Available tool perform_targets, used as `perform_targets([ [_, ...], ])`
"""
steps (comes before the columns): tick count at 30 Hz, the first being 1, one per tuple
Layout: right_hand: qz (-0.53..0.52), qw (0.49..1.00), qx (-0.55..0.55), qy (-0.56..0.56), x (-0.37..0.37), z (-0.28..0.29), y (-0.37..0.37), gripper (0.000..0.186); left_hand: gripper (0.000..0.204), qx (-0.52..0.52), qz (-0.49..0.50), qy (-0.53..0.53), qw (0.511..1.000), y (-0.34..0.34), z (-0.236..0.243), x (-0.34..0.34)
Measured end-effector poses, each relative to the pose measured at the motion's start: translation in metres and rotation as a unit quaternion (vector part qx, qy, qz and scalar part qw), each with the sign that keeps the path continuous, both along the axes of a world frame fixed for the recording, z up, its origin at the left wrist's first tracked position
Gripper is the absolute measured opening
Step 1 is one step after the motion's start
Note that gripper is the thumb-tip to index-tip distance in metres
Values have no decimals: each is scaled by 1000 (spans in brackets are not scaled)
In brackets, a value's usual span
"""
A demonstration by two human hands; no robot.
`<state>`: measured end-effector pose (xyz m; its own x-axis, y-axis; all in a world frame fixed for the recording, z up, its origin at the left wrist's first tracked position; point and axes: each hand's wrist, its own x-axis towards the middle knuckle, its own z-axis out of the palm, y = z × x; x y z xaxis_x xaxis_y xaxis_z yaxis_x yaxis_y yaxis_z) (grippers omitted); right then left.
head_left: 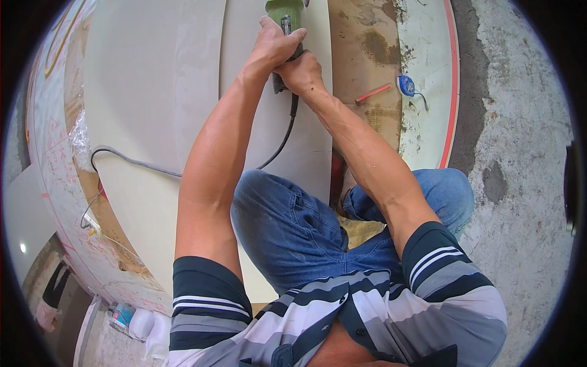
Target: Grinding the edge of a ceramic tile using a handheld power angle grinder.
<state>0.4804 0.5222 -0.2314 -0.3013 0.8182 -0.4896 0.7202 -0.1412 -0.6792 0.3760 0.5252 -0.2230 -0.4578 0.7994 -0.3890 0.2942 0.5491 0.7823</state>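
Both hands grip a green corded power tool [285, 11] at the top edge of the view; its working end lies out of sight. My left hand [277, 44] is wrapped round the green body, thumb pointing right. Just below and to the right, my right hand [301, 72] closes round the dark rear handle. A black cord [287, 131] runs from the handle's end, passes behind my left arm and comes out on the left. Beneath the tool lies a large cream slab [275, 122], its long edge beside another pale slab [153, 79].
Right of the slab, a red stick-like marker [373, 93] lies on stained cardboard [367, 46], near a blue tape measure [406, 85]. Farther right is rough concrete floor [526, 214]. Crumpled clear plastic [80, 139] lies at the left. My bent jeans-clad knees frame the slab's near end.
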Motion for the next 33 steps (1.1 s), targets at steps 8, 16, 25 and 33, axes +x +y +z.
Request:
perform_targets([
  [8,-6,999,20,24,3,-2,-5,49,76,60,16,-7,998,-4,-14,3],
  [16,-4,999,-11,36,6,1,-9,52,78,40,19,-19,999,-11,-11,8],
  [25,0,999,-31,28,10,7,-14,52,77,39,8,-1,999,-15,-8,7],
  [33,4,999,-36,25,11,5,-17,55,74,33,4,21,999,-18,-14,9],
])
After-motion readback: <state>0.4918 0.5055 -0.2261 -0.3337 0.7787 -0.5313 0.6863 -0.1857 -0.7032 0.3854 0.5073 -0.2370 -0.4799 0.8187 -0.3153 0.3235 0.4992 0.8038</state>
